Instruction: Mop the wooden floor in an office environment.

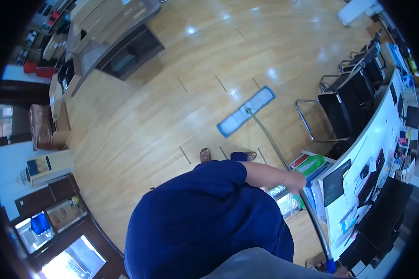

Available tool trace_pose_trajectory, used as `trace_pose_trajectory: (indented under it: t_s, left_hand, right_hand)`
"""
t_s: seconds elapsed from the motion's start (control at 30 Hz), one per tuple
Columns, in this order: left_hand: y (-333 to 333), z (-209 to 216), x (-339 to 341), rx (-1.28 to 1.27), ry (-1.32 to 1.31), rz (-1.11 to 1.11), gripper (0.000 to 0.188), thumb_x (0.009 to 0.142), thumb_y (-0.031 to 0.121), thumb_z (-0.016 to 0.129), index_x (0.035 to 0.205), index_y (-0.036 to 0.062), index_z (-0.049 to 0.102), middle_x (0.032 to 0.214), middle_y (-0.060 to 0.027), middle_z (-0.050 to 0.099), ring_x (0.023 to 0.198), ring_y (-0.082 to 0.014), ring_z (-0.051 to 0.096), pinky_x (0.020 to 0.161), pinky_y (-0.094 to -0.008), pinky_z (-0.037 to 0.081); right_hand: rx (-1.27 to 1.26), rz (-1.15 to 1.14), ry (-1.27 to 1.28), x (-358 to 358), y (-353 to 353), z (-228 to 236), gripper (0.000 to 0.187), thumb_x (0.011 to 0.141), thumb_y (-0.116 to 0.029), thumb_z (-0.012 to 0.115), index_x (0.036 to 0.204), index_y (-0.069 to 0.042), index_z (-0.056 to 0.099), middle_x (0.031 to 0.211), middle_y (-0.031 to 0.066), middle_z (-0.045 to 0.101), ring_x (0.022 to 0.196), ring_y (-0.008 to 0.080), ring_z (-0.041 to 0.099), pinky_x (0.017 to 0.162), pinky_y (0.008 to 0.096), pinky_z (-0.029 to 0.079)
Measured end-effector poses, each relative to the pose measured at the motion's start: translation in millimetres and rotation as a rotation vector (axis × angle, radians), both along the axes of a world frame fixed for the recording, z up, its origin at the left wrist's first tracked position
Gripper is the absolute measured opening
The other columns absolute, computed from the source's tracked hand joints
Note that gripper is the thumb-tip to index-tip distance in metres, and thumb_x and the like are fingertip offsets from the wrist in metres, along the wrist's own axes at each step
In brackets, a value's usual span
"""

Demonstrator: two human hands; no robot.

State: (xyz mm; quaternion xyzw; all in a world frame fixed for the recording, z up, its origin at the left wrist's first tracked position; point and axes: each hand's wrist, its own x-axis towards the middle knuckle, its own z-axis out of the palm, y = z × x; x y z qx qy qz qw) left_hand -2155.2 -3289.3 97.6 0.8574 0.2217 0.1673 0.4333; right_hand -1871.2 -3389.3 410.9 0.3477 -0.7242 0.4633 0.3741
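Observation:
A long flat mop [267,96] with a pale blue, blue-edged pad lies across the wooden floor ahead of my feet. Its metal handle [271,141] runs back toward my right side. My left hand [294,181] reaches across my body and is wrapped round the middle of the handle. At the lower right edge, my right hand [342,272] is closed at the handle's blue top end, mostly cut off by the frame. My navy sleeve and clothing fill the lower middle, with my sandalled feet [205,154] just beyond.
Black chairs with metal frames [342,114] stand along a curved white desk [337,218] on the right. Files and folders [310,163] sit beside its near end. A dark counter [130,52] bearing cardboard boxes [104,18] is at the far left. Wooden cabinets [58,204] line the near left.

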Motion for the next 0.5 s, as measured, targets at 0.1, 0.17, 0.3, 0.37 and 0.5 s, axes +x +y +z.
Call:
trace_pose_trajectory:
  t_s: [0.1, 0.17, 0.3, 0.37, 0.5]
  left_hand:
    - [1.0, -17.2, -102.4, -0.040, 0.119, 0.271, 0.023, 0.062, 0.031, 0.065, 0.069, 0.0086, 0.067, 0.066, -0.0177, 0.062, 0.064, -0.0358, 0.062, 0.053, -0.0476, 0.046]
    - [4.8, -37.9, -167.9, -0.040, 0.173, 0.381, 0.023, 0.061, 0.030, 0.065, 0.069, 0.0080, 0.067, 0.069, -0.0169, 0.063, 0.068, -0.0368, 0.062, 0.058, -0.0467, 0.049]
    - [-9.9, -98.9, -337.5, 0.147, 0.218, 0.861, 0.020, 0.060, 0.029, 0.066, 0.060, 0.0104, 0.059, 0.063, -0.0152, 0.058, 0.064, -0.0372, 0.057, 0.056, -0.0476, 0.043]
    - [-25.1, -108.0, -411.7, 0.166, 0.366, 1.033, 0.016, 0.061, 0.022, 0.066, 0.061, 0.0096, 0.056, 0.069, -0.0151, 0.058, 0.071, -0.0366, 0.057, 0.062, -0.0462, 0.045]
    - [-87.7, -97.1, -509.2, 0.161, 0.354, 1.344, 0.023, 0.067, 0.025, 0.066, 0.061, 0.0080, 0.053, 0.072, -0.0142, 0.057, 0.074, -0.0352, 0.056, 0.064, -0.0437, 0.045]
  right_hand:
    - [-0.548, -1.102, -0.001, -107.5, -19.8, -38.6, 0.032, 0.082, -0.029, 0.051, 0.061, -0.009, 0.038, 0.054, 0.0010, 0.040, 0.050, 0.0138, 0.037, 0.050, 0.0280, 0.028]
    - [-0.726, -1.093, 0.070, -179.5, -17.4, -64.3, 0.026, 0.077, -0.021, 0.055, 0.059, -0.009, 0.041, 0.050, 0.0016, 0.038, 0.045, 0.0151, 0.032, 0.048, 0.0310, 0.028]
    - [-0.862, -0.919, -0.209, -334.9, 1.0, -107.1, 0.020, 0.069, -0.016, 0.060, 0.059, -0.006, 0.047, 0.057, 0.0082, 0.048, 0.057, 0.0222, 0.047, 0.073, 0.0475, 0.044]
    - [-0.734, -0.715, -0.401, -396.6, 6.9, -113.4, 0.018, 0.070, -0.013, 0.062, 0.061, -0.006, 0.048, 0.058, 0.0069, 0.050, 0.058, 0.0217, 0.050, 0.086, 0.0526, 0.042]
    - [-0.552, -0.399, -0.530, -493.0, 18.2, -106.8, 0.021, 0.070, -0.012, 0.063, 0.058, -0.007, 0.047, 0.057, 0.0049, 0.049, 0.059, 0.0216, 0.053, 0.090, 0.0518, 0.041]
